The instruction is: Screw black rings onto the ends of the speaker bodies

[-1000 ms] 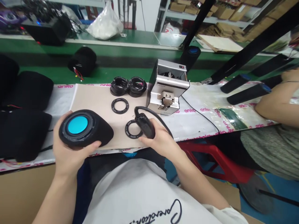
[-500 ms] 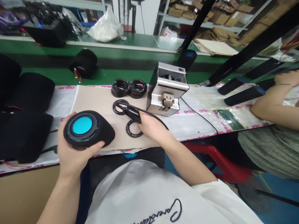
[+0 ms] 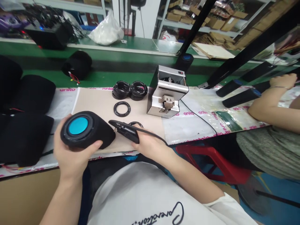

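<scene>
A black speaker body (image 3: 99,131) with a bright blue disc on its end lies tilted in my left hand (image 3: 72,156), fingers and thumb wrapped round it. My right hand (image 3: 150,142) is closed on a black corded tool (image 3: 127,131), whose tip points left, close to the speaker's right end. Beyond the tool, one flat black ring (image 3: 122,109) lies on the beige mat (image 3: 93,98). A second ring (image 3: 136,124) is partly covered by the tool and my right hand. Two stacks of black rings (image 3: 121,90) stand side by side farther back.
A silver box-shaped machine (image 3: 167,93) stands right of the rings, its cable trailing right. Black fabric-covered bodies (image 3: 28,93) crowd the left side. Another black body with wires (image 3: 77,65) lies behind. At right are black cylinders (image 3: 241,98) and a co-worker's arm (image 3: 269,109).
My right hand has moved down and left with the tool, away from the far ring and towards the speaker. The speaker in my left hand has shifted slightly left.
</scene>
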Available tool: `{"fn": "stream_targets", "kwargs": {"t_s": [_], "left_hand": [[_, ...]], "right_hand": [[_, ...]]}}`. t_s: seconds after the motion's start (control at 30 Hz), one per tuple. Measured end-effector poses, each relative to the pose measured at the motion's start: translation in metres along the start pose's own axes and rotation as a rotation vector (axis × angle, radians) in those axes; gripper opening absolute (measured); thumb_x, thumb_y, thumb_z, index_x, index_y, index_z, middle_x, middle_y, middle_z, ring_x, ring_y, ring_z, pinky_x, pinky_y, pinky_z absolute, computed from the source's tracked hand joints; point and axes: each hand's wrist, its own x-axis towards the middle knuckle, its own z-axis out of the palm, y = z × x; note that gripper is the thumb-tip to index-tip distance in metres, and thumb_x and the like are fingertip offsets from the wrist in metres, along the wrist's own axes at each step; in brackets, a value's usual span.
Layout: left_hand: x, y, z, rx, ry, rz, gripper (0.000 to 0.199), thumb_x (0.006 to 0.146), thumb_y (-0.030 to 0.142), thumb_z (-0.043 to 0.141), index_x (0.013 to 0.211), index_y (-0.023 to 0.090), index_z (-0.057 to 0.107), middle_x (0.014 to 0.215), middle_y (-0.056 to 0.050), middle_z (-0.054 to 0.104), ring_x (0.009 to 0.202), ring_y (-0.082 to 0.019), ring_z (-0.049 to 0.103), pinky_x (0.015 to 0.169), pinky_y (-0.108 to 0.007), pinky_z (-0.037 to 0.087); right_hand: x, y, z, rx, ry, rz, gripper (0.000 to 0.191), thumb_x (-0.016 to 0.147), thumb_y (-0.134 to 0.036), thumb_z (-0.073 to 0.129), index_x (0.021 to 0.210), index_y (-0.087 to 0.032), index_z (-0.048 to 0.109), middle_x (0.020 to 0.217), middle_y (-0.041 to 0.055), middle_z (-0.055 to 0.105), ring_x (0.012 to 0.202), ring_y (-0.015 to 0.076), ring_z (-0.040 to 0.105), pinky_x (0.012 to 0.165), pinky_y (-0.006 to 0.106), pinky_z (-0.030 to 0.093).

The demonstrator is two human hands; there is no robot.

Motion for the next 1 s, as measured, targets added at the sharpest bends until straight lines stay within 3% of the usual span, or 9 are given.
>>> {"fn": "stream_targets", "kwargs": {"t_s": [0.07, 0.17, 0.33, 0.47, 0.57, 0.63, 0.73, 0.9, 1.0], "left_hand": [[0.004, -0.003, -0.001, -0.042, 0.075, 0.024, 0.116, 0.047, 0.025, 0.109, 0.153, 0.021, 0.062, 0.157, -0.014, 0.065, 0.149, -0.042, 0.059, 0.134, -0.06, 0.04], [0.008, -0.004, -0.003, -0.053, 0.128, 0.045, 0.115, 0.047, 0.026, 0.107, 0.152, 0.018, 0.062, 0.155, -0.015, 0.066, 0.147, -0.041, 0.061, 0.133, -0.061, 0.04], [0.006, 0.0, 0.0, 0.005, 0.078, 0.032, 0.115, 0.047, 0.016, 0.105, 0.154, 0.018, 0.061, 0.159, -0.015, 0.062, 0.149, -0.042, 0.059, 0.133, -0.062, 0.04], [0.004, -0.001, 0.01, -0.023, 0.074, 0.04, 0.116, 0.046, 0.011, 0.102, 0.154, 0.018, 0.062, 0.158, -0.016, 0.064, 0.147, -0.042, 0.061, 0.131, -0.061, 0.043], [0.006, -0.004, 0.013, -0.024, 0.089, 0.077, 0.114, 0.044, 0.009, 0.099, 0.153, 0.018, 0.065, 0.156, -0.015, 0.067, 0.146, -0.043, 0.062, 0.13, -0.061, 0.045], [0.008, -0.006, 0.01, -0.013, 0.099, 0.095, 0.113, 0.043, 0.008, 0.098, 0.151, 0.018, 0.066, 0.155, -0.015, 0.068, 0.146, -0.044, 0.062, 0.129, -0.061, 0.046], [0.008, -0.007, 0.005, -0.007, 0.093, 0.107, 0.113, 0.043, 0.006, 0.098, 0.151, 0.018, 0.066, 0.154, -0.014, 0.069, 0.146, -0.044, 0.063, 0.13, -0.061, 0.044], [0.003, -0.001, 0.005, 0.028, 0.06, 0.072, 0.117, 0.045, 0.005, 0.1, 0.155, 0.018, 0.062, 0.159, -0.015, 0.064, 0.149, -0.043, 0.06, 0.13, -0.061, 0.045], [0.0, 0.002, 0.011, 0.021, 0.03, 0.052, 0.118, 0.048, 0.007, 0.101, 0.157, 0.019, 0.059, 0.162, -0.015, 0.061, 0.15, -0.042, 0.059, 0.131, -0.06, 0.044]], "right_hand": [[-0.006, 0.009, 0.003, 0.003, -0.005, 0.006, 0.04, 0.094, -0.013, 0.059, 0.132, -0.025, 0.063, 0.117, 0.0056, 0.077, 0.1, 0.0234, 0.073, 0.083, 0.03, 0.049], [-0.016, 0.029, -0.015, -0.001, 0.02, 0.014, 0.042, 0.09, -0.007, 0.059, 0.125, -0.029, 0.066, 0.118, 0.0013, 0.077, 0.101, 0.0213, 0.071, 0.08, 0.027, 0.047], [-0.032, 0.048, -0.048, -0.04, 0.225, 0.157, 0.032, 0.097, -0.019, 0.058, 0.128, -0.025, 0.063, 0.125, 0.0083, 0.075, 0.107, 0.0267, 0.071, 0.086, 0.034, 0.051], [-0.032, 0.034, -0.022, -0.036, 0.267, 0.154, 0.034, 0.1, -0.028, 0.063, 0.133, -0.023, 0.06, 0.132, 0.0106, 0.073, 0.114, 0.0278, 0.073, 0.092, 0.036, 0.056], [-0.027, 0.025, 0.008, -0.049, 0.163, 0.053, 0.037, 0.096, -0.015, 0.061, 0.133, -0.021, 0.061, 0.127, 0.0093, 0.074, 0.106, 0.0274, 0.075, 0.084, 0.034, 0.055], [-0.025, 0.028, 0.016, -0.066, 0.103, -0.019, 0.044, 0.092, -0.006, 0.058, 0.132, -0.022, 0.062, 0.126, 0.0086, 0.075, 0.103, 0.0274, 0.075, 0.083, 0.034, 0.054], [-0.03, 0.044, 0.006, -0.071, 0.097, -0.06, 0.048, 0.089, -0.002, 0.057, 0.131, -0.024, 0.064, 0.128, 0.0064, 0.076, 0.108, 0.0273, 0.075, 0.089, 0.034, 0.053], [-0.044, 0.066, -0.026, -0.027, 0.3, 0.109, 0.036, 0.097, -0.013, 0.056, 0.132, -0.021, 0.062, 0.124, 0.0104, 0.076, 0.103, 0.0277, 0.075, 0.086, 0.036, 0.055], [-0.048, 0.063, -0.025, 0.036, 0.37, 0.17, 0.033, 0.1, -0.022, 0.059, 0.133, -0.022, 0.062, 0.129, 0.0105, 0.075, 0.109, 0.0265, 0.075, 0.089, 0.036, 0.058]]}}
